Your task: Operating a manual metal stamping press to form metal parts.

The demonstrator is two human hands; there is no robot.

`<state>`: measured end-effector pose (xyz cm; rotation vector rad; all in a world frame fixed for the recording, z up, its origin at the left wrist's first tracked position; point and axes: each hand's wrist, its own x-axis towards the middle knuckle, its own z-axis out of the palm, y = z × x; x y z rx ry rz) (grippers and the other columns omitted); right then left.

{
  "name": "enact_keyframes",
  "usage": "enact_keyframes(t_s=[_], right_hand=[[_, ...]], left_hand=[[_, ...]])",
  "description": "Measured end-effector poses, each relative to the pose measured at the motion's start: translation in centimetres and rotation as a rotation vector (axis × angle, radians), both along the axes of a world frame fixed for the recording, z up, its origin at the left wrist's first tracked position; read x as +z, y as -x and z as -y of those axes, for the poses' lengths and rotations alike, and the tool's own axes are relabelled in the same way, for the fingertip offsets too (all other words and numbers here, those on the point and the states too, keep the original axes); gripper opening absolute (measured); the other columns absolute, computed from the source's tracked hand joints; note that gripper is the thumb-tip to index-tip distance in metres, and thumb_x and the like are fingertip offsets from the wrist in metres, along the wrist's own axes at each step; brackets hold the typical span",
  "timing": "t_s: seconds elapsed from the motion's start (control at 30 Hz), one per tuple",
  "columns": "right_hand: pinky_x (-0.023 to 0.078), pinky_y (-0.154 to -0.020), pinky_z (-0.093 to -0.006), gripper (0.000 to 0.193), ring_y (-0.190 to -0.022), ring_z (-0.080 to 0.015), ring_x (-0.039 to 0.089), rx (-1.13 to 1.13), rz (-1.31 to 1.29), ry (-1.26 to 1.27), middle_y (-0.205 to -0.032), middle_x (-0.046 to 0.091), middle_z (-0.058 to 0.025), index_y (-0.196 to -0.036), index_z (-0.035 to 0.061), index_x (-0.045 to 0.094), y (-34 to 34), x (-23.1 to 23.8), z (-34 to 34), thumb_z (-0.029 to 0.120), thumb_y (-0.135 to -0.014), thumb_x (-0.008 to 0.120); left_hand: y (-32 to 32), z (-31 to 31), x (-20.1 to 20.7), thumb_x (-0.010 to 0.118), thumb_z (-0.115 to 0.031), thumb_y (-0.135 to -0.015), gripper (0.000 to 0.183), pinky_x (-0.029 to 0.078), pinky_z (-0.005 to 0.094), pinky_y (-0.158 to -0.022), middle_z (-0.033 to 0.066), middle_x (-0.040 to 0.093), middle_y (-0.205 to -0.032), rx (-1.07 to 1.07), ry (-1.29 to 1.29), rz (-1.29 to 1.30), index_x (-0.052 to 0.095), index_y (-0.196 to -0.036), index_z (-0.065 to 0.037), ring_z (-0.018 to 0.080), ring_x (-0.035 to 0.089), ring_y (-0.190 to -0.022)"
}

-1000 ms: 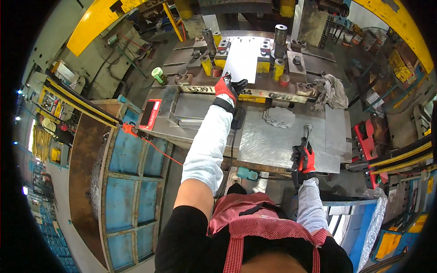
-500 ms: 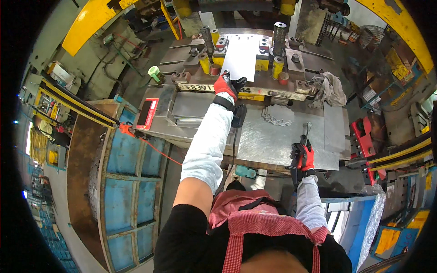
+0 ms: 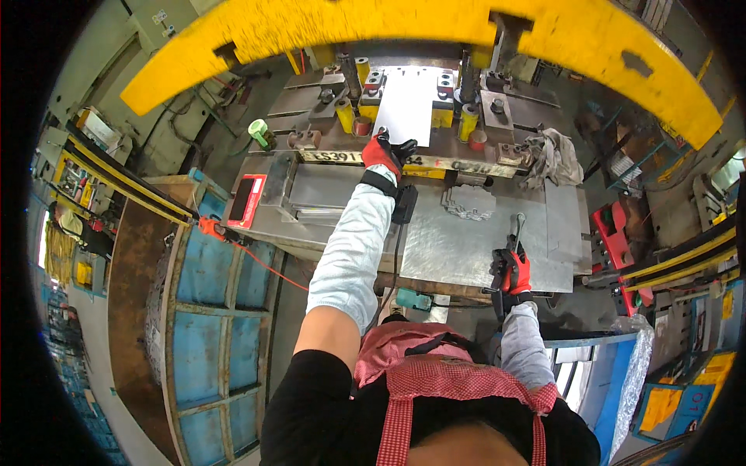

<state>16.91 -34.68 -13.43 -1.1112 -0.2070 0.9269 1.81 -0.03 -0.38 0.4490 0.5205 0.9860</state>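
Observation:
My left hand (image 3: 385, 152), in a red and black glove, reaches far forward to the near edge of a flat white metal sheet (image 3: 407, 102) lying in the press die and touches it. My right hand (image 3: 513, 271), gloved the same way, stays close to my body and is closed around a long thin metal tool (image 3: 516, 233) that points away over the steel table (image 3: 466, 248). A stamped, jagged-edged metal piece (image 3: 468, 201) lies on the table between both hands.
Yellow posts (image 3: 345, 115) and red caps stand around the die. A grey rag (image 3: 553, 158) lies at the right of the die. A red panel (image 3: 247, 200) sits at the table's left. A blue-lined bin (image 3: 206, 311) stands at my left, a yellow guard (image 3: 435, 31) arcs overhead.
My left hand stays on the white sheet's near edge and my right hand keeps the tool. My head has leaned forward, bringing the yellow guard across the top.

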Motion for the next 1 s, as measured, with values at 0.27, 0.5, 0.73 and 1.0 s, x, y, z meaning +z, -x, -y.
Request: enact_keyframes(t_s=[0.27, 0.5, 0.73, 1.0], right_hand=[[0.045, -0.044, -0.031, 0.044, -0.048, -0.0171, 0.051, -0.003, -0.022, 0.01, -0.072, 0.056, -0.0099, -0.12, 0.0111, 0.041, -0.5, -0.6, 0.2, 0.011, -0.078, 0.055], [0.046, -0.044, -0.0315, 0.048, -0.048, -0.0165, 0.051, 0.001, -0.049, 0.025, -0.071, 0.057, -0.0094, -0.124, 0.0133, 0.039, -0.7, -1.1, -0.1, 0.01, -0.079, 0.054], [0.049, -0.06, -0.0389, 0.042, -0.071, -0.0255, 0.058, 0.08, -0.246, -0.131, -0.092, 0.058, -0.0149, -0.12, 0.0079, 0.043, -1.7, -2.2, 0.9, 0.023, -0.082, 0.053], [0.047, -0.081, -0.0356, 0.038, -0.091, -0.0279, 0.058, 0.538, 0.416, 0.189, -0.103, 0.058, -0.013, -0.115, 0.003, 0.048, -0.4, 0.4, 5.0, 0.02, -0.082, 0.053]], left_hand=[[0.6, -1.5, -1.8, 0.043, -0.029, -0.085, 0.034, 0.049, 0.0471, -0.074, 0.0141, 0.057, -0.104, -0.075, -0.799, -0.652, 0.047, -0.113, -0.01, 0.0386, 0.057, -0.086], [0.0, -2.9, -2.5, 0.039, -0.031, -0.087, 0.036, 0.049, 0.049, -0.073, 0.0191, 0.053, -0.106, -0.068, 0.21, 0.019, 0.041, -0.116, -0.009, 0.0392, 0.055, -0.089], [-0.3, -0.7, -0.2, 0.049, -0.028, -0.085, 0.031, 0.054, 0.0462, -0.061, 0.0172, 0.055, -0.096, -0.03, 0.052, 0.029, 0.044, -0.108, -0.008, 0.0396, 0.06, -0.069], [0.6, -0.7, -0.5, 0.044, -0.026, -0.088, 0.029, 0.052, 0.0467, -0.072, 0.0148, 0.054, -0.106, -0.076, 0.048, -0.023, 0.046, -0.113, -0.012, 0.0346, 0.058, -0.085]])
